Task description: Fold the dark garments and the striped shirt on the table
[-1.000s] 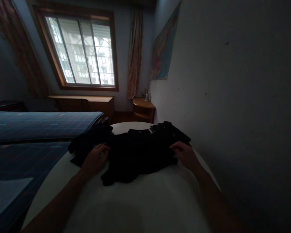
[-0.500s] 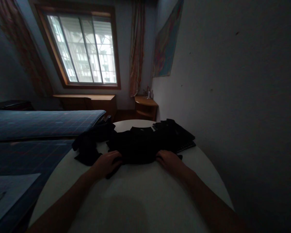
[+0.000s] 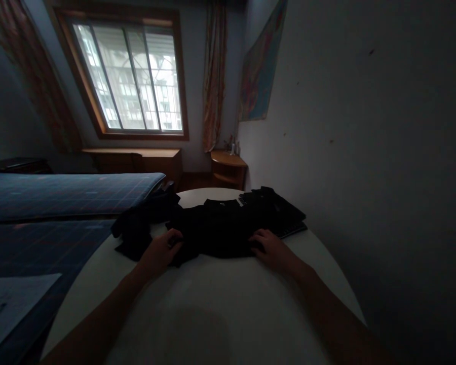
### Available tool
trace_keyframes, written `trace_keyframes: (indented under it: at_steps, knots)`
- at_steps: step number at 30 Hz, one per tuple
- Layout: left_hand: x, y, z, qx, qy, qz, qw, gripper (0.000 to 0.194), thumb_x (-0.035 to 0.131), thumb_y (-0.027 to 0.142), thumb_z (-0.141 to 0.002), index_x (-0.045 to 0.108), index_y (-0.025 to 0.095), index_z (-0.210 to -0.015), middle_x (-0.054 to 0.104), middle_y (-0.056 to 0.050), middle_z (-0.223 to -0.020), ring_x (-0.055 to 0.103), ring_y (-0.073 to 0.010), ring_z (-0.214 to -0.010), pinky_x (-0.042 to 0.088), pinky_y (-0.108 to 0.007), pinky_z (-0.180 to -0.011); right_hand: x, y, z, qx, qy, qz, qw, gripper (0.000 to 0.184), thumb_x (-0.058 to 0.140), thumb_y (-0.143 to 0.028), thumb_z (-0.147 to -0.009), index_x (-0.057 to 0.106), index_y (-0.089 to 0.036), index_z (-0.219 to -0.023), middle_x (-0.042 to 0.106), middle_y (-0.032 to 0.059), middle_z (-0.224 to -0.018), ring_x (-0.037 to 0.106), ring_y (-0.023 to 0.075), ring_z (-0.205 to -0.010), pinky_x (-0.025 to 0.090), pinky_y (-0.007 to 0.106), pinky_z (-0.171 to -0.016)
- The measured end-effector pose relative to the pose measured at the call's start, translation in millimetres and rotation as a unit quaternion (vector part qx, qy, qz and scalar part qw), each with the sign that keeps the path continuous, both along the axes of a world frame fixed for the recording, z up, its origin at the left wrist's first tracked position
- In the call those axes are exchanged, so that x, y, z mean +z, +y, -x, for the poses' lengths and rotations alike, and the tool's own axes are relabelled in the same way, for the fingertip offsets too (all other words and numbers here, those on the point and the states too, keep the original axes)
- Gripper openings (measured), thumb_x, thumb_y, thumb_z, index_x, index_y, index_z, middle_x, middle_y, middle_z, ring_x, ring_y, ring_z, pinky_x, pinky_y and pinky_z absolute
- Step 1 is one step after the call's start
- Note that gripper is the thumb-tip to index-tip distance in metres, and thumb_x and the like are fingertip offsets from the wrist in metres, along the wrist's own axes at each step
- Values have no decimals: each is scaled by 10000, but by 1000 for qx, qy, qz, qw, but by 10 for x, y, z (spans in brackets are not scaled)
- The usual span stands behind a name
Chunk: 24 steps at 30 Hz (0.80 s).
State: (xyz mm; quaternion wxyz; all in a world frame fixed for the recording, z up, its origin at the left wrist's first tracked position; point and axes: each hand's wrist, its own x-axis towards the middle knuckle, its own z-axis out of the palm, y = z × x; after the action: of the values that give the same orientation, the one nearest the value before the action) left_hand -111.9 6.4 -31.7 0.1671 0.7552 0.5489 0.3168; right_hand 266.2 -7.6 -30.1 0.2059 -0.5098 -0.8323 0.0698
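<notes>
A black garment (image 3: 216,230) lies on the round white table (image 3: 213,304), its neckline with a small pale label at the far side. My left hand (image 3: 166,249) is at its left edge, thumb and fingers closed on the cloth. At the right edge, my right hand (image 3: 269,248) has its fingers curled onto the fabric; the fingertips are hard to make out against the black. Another dark, crumpled garment (image 3: 135,233) lies left of my left hand. Beyond my right hand is a stack of folded dark clothes (image 3: 285,210).
A bed with a blue plaid mattress (image 3: 72,192) stands to the left, with a pale sheet (image 3: 19,299) lying lower down. The white wall (image 3: 365,177) runs along the right. A wooden corner shelf (image 3: 229,159) and a desk (image 3: 155,157) stand at the back under the window (image 3: 131,76).
Both hands have moved slightly away from me and a little apart. The garment's near edge has spread flatter, and the loose piece under my left hand has shifted outward.
</notes>
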Motion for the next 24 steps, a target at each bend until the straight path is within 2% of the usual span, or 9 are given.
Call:
trace_keyframes:
  at_steps: [2,6,8,10,13,16,18,21,24]
  knots:
    - [28,34,24,31,-37,11,999,250,531,391,-828,648,211,-957,719,-37,-923,675,-218,-845,513,-337,-782,39,-33,-45,5,-7,8,1000,403,638,-159,-784,649,-220,-1182,621,96,-1186,546,258,-1098,431,422,-980]
    - [67,91,87,72,-133,32,988,307,559,412,-782,674,193,-964,743,-60,-963,690,-239,-910,527,-345,-817,105,-62,-224,-2,-6,15,1000,689,530,14,-674,582,-252,-1308,606,86,-1257,528,248,-1175,405,420,-1025]
    - [66,106,111,98,-174,30,979,342,591,448,-750,671,184,-952,750,-69,-932,697,-250,-893,538,-339,-777,117,-49,-311,-7,20,20,1000,728,495,23,-663,552,-246,-1337,594,88,-1286,530,241,-1201,400,415,-1037]
    - [60,111,126,123,-194,23,973,384,620,491,-718,669,180,-937,753,-71,-869,703,-258,-839,540,-330,-715,129,-29,-371,-10,69,20,997,629,483,-28,-735,535,-228,-1329,613,89,-1261,569,226,-1165,418,399,-1018]
    - [63,107,137,145,-200,5,969,393,643,521,-703,679,187,-907,751,-61,-811,704,-252,-781,537,-314,-671,164,-5,-421,-36,134,5,990,364,443,-165,-870,562,-218,-1210,677,75,-1108,641,212,-1011,470,375,-918]
    - [85,99,142,159,-205,-8,966,374,655,517,-712,694,190,-888,750,-58,-800,706,-244,-769,543,-305,-668,207,-3,-448,-66,157,-5,985,216,439,-225,-881,607,-216,-1016,696,57,-945,657,207,-863,492,348,-792]
    - [100,93,145,165,-205,-8,965,368,657,509,-717,700,186,-889,750,-58,-792,707,-242,-763,545,-303,-665,231,-20,-448,-54,156,-4,986,187,444,-211,-849,627,-213,-886,689,52,-892,647,203,-828,485,336,-760]
    - [108,91,151,166,-203,-6,965,362,657,498,-716,701,182,-888,748,-54,-780,707,-240,-750,543,-305,-654,264,-82,-419,-3,136,55,989,216,451,-162,-787,662,-210,-799,685,45,-880,638,193,-826,481,329,-772]
    - [92,102,162,166,-206,-8,964,362,660,500,-708,695,184,-880,743,-49,-770,705,-239,-743,541,-307,-653,276,-154,-388,24,103,146,984,219,561,-189,-754,698,-216,-923,698,55,-1030,643,224,-975,476,372,-902]
